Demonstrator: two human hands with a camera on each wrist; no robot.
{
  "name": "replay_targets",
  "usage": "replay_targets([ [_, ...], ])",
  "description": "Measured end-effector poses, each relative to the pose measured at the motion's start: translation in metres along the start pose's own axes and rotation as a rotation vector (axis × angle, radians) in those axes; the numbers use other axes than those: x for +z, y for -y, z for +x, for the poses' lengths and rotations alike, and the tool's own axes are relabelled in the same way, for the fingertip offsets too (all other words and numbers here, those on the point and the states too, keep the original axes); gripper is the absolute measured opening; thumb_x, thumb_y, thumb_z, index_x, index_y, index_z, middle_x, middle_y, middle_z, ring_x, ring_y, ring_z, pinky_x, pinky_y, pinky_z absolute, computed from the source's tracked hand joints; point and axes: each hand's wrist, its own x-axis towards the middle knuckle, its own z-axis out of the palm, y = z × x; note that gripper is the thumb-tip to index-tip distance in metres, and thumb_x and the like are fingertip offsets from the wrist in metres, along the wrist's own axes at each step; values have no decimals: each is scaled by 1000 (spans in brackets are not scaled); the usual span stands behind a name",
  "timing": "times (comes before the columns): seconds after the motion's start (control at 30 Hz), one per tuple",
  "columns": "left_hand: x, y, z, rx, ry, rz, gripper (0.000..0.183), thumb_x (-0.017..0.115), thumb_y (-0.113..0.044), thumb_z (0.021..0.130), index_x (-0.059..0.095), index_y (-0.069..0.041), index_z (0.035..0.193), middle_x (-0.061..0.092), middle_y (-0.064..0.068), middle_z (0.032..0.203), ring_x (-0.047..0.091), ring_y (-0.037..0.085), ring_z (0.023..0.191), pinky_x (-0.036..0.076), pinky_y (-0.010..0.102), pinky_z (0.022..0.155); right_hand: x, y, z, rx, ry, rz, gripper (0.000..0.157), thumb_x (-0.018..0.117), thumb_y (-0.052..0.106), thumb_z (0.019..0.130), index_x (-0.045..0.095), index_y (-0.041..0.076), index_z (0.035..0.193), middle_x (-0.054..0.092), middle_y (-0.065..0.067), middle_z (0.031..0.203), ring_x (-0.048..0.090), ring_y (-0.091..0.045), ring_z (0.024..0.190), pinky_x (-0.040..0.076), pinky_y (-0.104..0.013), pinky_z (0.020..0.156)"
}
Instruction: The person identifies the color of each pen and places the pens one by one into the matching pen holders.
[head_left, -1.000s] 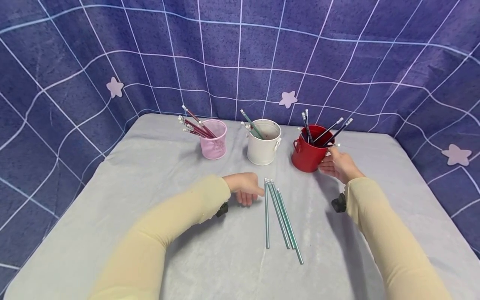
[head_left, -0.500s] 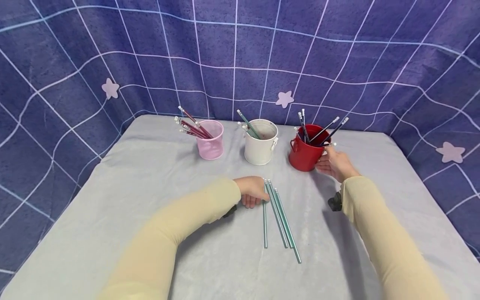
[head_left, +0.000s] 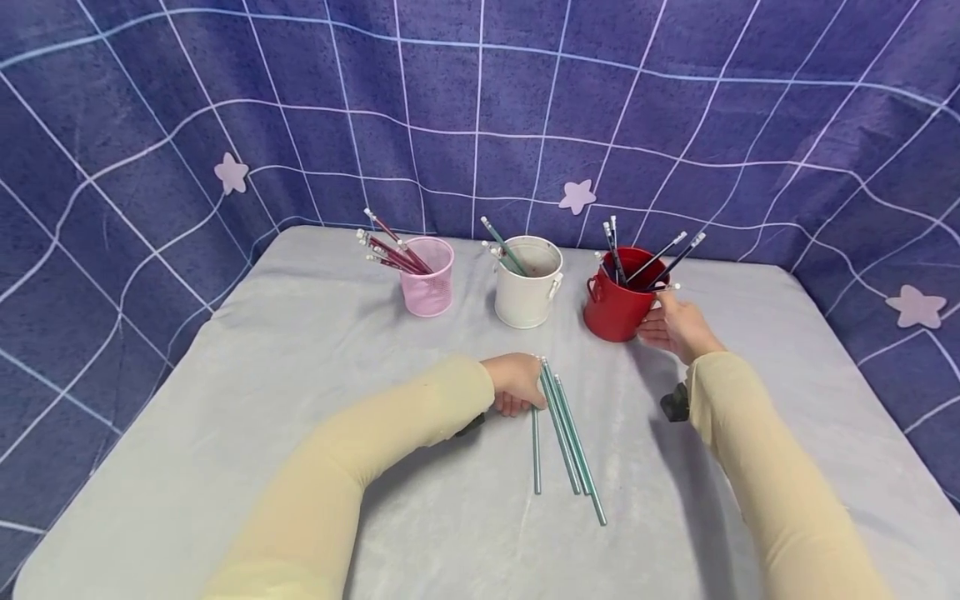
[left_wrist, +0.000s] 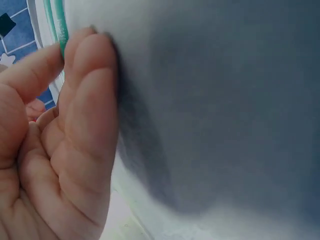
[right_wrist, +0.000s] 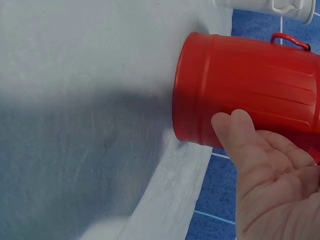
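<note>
My left hand [head_left: 519, 382] pinches the leftmost of several green pencils on the table between thumb and fingers; its lower length [head_left: 536, 454] shows below the hand. Beside it the other green pencils [head_left: 567, 433] lie close together, white eraser ends away from me. In the left wrist view, a green pencil [left_wrist: 61, 30] shows at the thumb tip of the left hand [left_wrist: 75, 130]. On the right, my right hand [head_left: 678, 329] holds the red bucket [head_left: 611, 315] at its side, thumb up at the rim. Dark pencils [head_left: 652, 267] lean in that bucket. Fingertips [right_wrist: 232, 122] press its outer wall.
Left of the red bucket stands a white bucket [head_left: 522, 296] with green pencils leaning in it. Further left is a pink mesh cup [head_left: 427, 292] holding several dark red pencils [head_left: 393, 254]. A blue gridded curtain [head_left: 450, 108] hangs behind the grey-covered table [head_left: 247, 400].
My left hand has moved right onto the leftmost green pencil, and now covers its upper end. The right hand stays at the red bucket. The head view has shifted slightly.
</note>
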Motion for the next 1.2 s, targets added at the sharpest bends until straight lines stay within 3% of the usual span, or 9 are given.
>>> replay_targets([
  [0.17, 2, -1, -1, -10, -29, -25, 37, 66, -22, 91, 61, -4, 60, 61, 7, 51, 57, 15, 42, 52, 24, 42, -1, 0, -2, 7, -7, 20, 70, 24, 38, 100, 32, -25, 130, 63, -4, 84, 64, -10, 79, 55, -29, 85],
  [0.57, -2, -6, -8, 45, -96, -70, 27, 64, -13, 90, 61, -4, 64, 63, 6, 54, 60, 15, 45, 54, 25, 46, 0, -1, -1, -1, -3, 29, 71, 25, 41, 101, 33, -25, 129, 64, -5, 85, 64, -10, 77, 56, -28, 81],
  [0.7, -9, -7, -15, 73, -144, -159, 25, 64, -8, 89, 57, -5, 65, 63, 7, 56, 61, 15, 47, 55, 25, 47, 0, -2, -1, -7, 3, 25, 70, 24, 40, 102, 34, -25, 127, 64, -11, 91, 64, -10, 77, 57, -28, 80],
  [0.77, -15, -8, -20, 113, -187, -227, 22, 65, -6, 86, 57, -5, 66, 61, 6, 55, 59, 14, 46, 56, 27, 49, 0, -2, -1, -10, 4, 17, 71, 24, 41, 102, 34, -25, 127, 64, -15, 96, 64, -10, 77, 56, -29, 81],
  [0.87, -28, -9, -27, 209, -249, -345, 6, 66, 0, 82, 62, 3, 80, 59, 3, 56, 57, 11, 47, 56, 26, 51, 0, -1, -1, -8, 0, 4, 72, 24, 41, 101, 31, -25, 130, 61, -20, 104, 64, -10, 79, 55, -30, 84],
  [1.0, -47, -7, -34, 339, -334, -534, 25, 66, 7, 79, 62, 8, 104, 62, 5, 66, 56, 9, 54, 56, 23, 57, 0, 0, -2, -3, -7, -16, 73, 23, 41, 100, 29, -24, 133, 55, -27, 115, 64, -11, 83, 53, -31, 89],
  [1.1, -62, -7, -43, 412, -416, -673, 27, 66, 11, 79, 61, 10, 105, 67, 13, 77, 60, 9, 62, 58, 26, 64, 1, -1, -3, -5, -7, -26, 74, 23, 41, 100, 28, -24, 133, 51, -30, 120, 64, -12, 84, 53, -32, 90],
  [1.2, -77, -9, -55, 474, -491, -754, 26, 66, 12, 80, 60, 13, 105, 68, 19, 83, 62, 10, 68, 59, 29, 71, 1, -1, -3, -10, -5, -20, 73, 23, 40, 100, 28, -24, 133, 57, -25, 112, 64, -12, 83, 53, -32, 89],
])
